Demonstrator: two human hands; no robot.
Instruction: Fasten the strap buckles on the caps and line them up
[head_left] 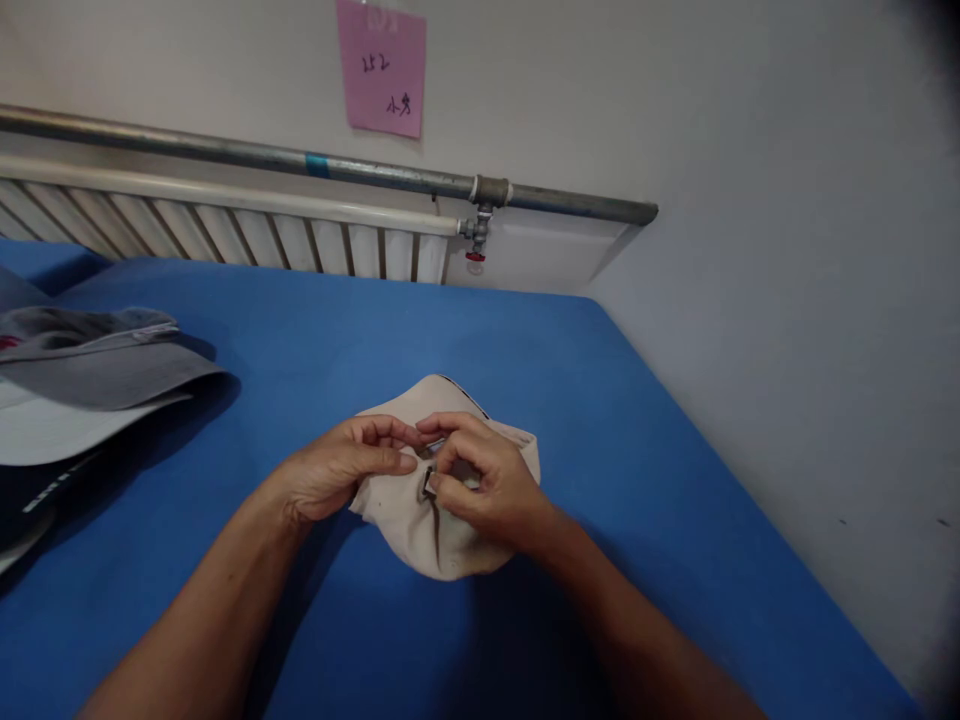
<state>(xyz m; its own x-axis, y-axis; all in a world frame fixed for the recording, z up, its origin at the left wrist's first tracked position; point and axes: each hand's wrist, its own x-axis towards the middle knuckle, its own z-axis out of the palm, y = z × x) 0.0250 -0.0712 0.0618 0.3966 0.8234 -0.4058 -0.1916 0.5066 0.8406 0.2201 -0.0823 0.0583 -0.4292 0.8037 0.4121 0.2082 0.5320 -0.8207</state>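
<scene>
A beige cap point(431, 535) lies on the blue table point(645, 450), its brim pointing away from me. My left hand point(341, 470) pinches the cap's back strap from the left, fingers curled. My right hand point(487, 475) is closed on the strap from the right, its fingertips at a small metal buckle point(428, 483). The two hands meet over the middle of the cap and hide much of its top.
A pile of grey and white caps point(82, 385) sits at the table's left edge. A white radiator point(225, 230) and a metal pipe point(337, 168) run along the far wall, under a pink paper note point(381, 68). A wall borders the table on the right.
</scene>
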